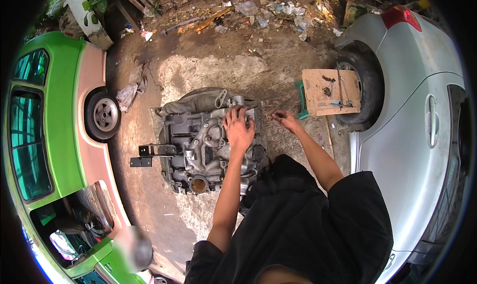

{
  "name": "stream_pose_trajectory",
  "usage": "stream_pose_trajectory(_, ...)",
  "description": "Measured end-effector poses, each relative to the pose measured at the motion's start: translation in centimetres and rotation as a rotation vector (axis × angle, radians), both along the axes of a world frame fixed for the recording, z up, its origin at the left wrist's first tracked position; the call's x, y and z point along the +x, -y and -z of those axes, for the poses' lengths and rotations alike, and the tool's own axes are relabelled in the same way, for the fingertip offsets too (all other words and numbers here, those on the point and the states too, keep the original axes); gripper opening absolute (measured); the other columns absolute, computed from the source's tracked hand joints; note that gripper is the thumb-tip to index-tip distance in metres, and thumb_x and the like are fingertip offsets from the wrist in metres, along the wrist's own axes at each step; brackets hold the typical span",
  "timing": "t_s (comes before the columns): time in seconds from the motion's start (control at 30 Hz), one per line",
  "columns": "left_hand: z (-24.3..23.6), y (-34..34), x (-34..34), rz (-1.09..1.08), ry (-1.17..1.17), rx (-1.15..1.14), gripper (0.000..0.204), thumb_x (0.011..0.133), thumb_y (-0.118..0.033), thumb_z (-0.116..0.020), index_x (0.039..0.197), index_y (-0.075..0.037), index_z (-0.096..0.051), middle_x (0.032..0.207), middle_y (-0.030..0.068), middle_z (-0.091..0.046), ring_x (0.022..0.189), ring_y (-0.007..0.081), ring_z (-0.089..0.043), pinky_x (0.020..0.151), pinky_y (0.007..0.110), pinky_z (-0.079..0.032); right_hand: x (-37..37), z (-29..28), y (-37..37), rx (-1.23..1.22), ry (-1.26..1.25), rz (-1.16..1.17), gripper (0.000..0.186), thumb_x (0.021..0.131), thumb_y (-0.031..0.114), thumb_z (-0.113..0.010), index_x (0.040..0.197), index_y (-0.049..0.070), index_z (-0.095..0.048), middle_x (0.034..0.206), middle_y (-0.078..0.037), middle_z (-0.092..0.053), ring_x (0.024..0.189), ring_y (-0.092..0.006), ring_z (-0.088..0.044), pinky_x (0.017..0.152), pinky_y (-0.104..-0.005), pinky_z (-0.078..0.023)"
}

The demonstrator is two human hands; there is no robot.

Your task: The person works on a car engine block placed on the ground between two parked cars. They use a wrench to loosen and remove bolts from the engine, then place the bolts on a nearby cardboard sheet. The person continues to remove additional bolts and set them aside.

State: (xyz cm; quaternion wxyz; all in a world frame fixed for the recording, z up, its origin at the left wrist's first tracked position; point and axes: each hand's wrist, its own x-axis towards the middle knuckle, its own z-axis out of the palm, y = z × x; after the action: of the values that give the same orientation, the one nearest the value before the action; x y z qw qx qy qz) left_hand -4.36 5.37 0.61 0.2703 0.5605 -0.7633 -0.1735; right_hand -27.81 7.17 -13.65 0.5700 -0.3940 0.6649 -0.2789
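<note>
Engine block (198, 144) under spread left fingers (233, 116)

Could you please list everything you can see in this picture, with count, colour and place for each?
engine block: one, grey metal, on the ground at centre, on a grey sheet.
black bracket: one, sticking out of the engine's left side.
green and pink car: one, left edge, one wheel showing.
silver car: one, right edge, red tail light at top.
cardboard sheet: one, brown, on a green stool by the silver car's wheel, thin tools lying on it.
crumpled rag: one, grey, on the ground near the green car's wheel.
litter: many scraps, mixed colours, along the top.
left hand: flat on the engine's top.
right hand: above the ground right of the engine, fingers pinched; what they hold is too small to tell.
</note>
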Motion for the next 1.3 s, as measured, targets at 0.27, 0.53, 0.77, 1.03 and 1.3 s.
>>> stream_pose_trajectory(0.27, -0.3, 0.1, -0.1, 0.000, 0.002, 0.018, 0.036, 0.088, -0.020, -0.060, 0.122, -0.012, -0.065, 0.130, 0.0112, -0.058, 0.132, 0.0338, -0.046, 0.113, 0.051, -0.031, 1.7, 1.7, 0.1, -0.075, 0.244, 0.017, 0.021, 0.100, 0.024, -0.070, 0.102, 0.003, -0.071, 0.091, -0.003, -0.067, 0.083, -0.0144, -0.055, 0.077, -0.0347, -0.046)
stream_pose_trajectory(0.53, -0.2, 0.1, -0.2, -0.017, 0.016, 0.015, 0.035, 0.088, -0.020, -0.061, 0.122, -0.010, -0.065, 0.129, 0.0111, -0.058, 0.131, 0.0339, -0.047, 0.112, 0.052, -0.032, 2.6, 2.9, -0.2, -0.052, 0.397, 0.107, 0.019, 0.100, 0.022, -0.069, 0.105, 0.003, -0.073, 0.098, -0.004, -0.071, 0.092, -0.0154, -0.062, 0.083, -0.0342, -0.049)
stream_pose_trajectory(0.77, -0.2, 0.1, -0.3, -0.017, 0.025, 0.008, 0.034, 0.089, -0.020, -0.061, 0.121, -0.010, -0.065, 0.129, 0.0113, -0.057, 0.131, 0.0340, -0.047, 0.112, 0.052, -0.031, 3.1, 2.7, -0.3, -0.021, 0.421, 0.128, 0.022, 0.099, 0.023, -0.071, 0.109, 0.003, -0.072, 0.107, -0.006, -0.073, 0.102, -0.0171, -0.065, 0.093, -0.0352, -0.051)
stream_pose_trajectory(1.03, -0.2, 0.2, -0.3, -0.016, 0.046, 0.011, 0.036, 0.089, -0.020, -0.061, 0.122, -0.009, -0.064, 0.129, 0.0116, -0.057, 0.132, 0.0336, -0.046, 0.112, 0.052, -0.031, 3.5, 2.2, 0.4, -0.083, 0.369, 0.085, 0.024, 0.098, 0.022, -0.072, 0.110, 0.000, -0.071, 0.104, -0.007, -0.073, 0.104, -0.0186, -0.066, 0.095, -0.0357, -0.051)
stream_pose_trajectory(1.3, -0.1, 0.2, -0.5, -0.030, 0.053, 0.019, 0.035, 0.088, -0.020, -0.061, 0.122, -0.010, -0.065, 0.129, 0.0114, -0.058, 0.133, 0.0338, -0.046, 0.112, 0.052, -0.031, 5.2, 0.2, -1.9, 0.107, 0.230, 0.103, 0.032, 0.105, 0.032, -0.061, 0.114, 0.003, -0.069, 0.094, -0.003, -0.069, 0.087, -0.0126, -0.060, 0.074, -0.0327, -0.048)
